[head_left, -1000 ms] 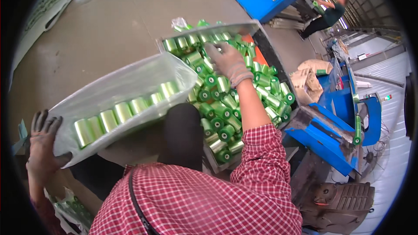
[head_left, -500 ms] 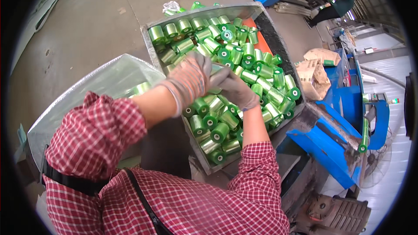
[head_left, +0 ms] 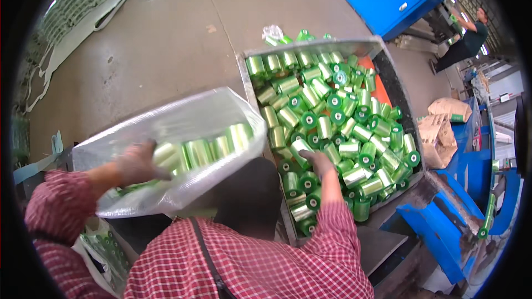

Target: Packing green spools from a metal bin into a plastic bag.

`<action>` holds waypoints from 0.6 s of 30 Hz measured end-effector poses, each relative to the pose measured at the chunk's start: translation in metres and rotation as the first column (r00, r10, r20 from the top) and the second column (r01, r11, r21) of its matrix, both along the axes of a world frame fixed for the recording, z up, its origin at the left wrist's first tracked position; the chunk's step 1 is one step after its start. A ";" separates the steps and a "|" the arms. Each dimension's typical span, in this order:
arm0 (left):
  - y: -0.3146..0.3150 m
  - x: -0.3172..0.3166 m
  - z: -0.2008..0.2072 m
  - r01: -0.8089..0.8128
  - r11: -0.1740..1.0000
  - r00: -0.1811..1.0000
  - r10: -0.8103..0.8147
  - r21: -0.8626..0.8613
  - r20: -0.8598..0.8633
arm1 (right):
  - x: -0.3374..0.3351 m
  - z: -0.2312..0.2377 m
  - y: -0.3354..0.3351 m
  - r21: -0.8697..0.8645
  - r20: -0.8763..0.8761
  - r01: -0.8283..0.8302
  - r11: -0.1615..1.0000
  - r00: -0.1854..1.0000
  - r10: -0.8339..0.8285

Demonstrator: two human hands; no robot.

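My gloved left hand (head_left: 138, 161) reaches inside a clear plastic bag (head_left: 221, 102), its fingers and thumb around the end of a green film roll (head_left: 167, 156). That roll lines up with several others in a row (head_left: 199, 153) along the bag. My gloved right hand (head_left: 320, 163) is over the heap in a grey-rimmed bin (head_left: 247, 80), closed on another shiny green roll (head_left: 301, 151). Many similar small rolls, with white cores showing at their ends, lie jumbled around it. The palm side of each hand is hidden.
An orange panel (head_left: 377, 81) shows inside the bin. Beyond its right side are brown paper sacks (head_left: 438, 139) and blue machine parts (head_left: 429, 232). A blue cabinet (head_left: 390, 0) and another person (head_left: 471, 39) are at far right. Stacked bags (head_left: 83, 16) stand far left.
My hands, together over the bin before, have separated. The left has moved left into the bag with a roll; the right is down among the rolls. The view has shifted left.
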State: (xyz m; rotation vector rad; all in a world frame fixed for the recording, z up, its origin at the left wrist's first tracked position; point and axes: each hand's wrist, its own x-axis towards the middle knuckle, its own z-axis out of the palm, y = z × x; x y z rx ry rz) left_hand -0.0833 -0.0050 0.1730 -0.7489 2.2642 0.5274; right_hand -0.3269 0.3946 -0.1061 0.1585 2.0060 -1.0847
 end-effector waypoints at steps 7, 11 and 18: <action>0.070 -0.018 -0.140 -0.360 0.888 0.789 0.453 0.285 -0.415 | 0.110 0.258 -0.066 -0.845 -0.023 0.060 0.531 0.988 -0.150; 0.069 0.009 -0.118 -0.018 1.000 0.945 0.021 0.011 -0.327 | 0.153 0.282 -0.202 -0.651 -0.041 -0.176 0.739 0.979 0.198; 0.071 0.052 -0.069 0.719 0.693 0.664 -0.667 0.043 -0.337 | 0.248 0.141 -0.378 0.289 -0.512 -0.677 0.677 0.488 0.707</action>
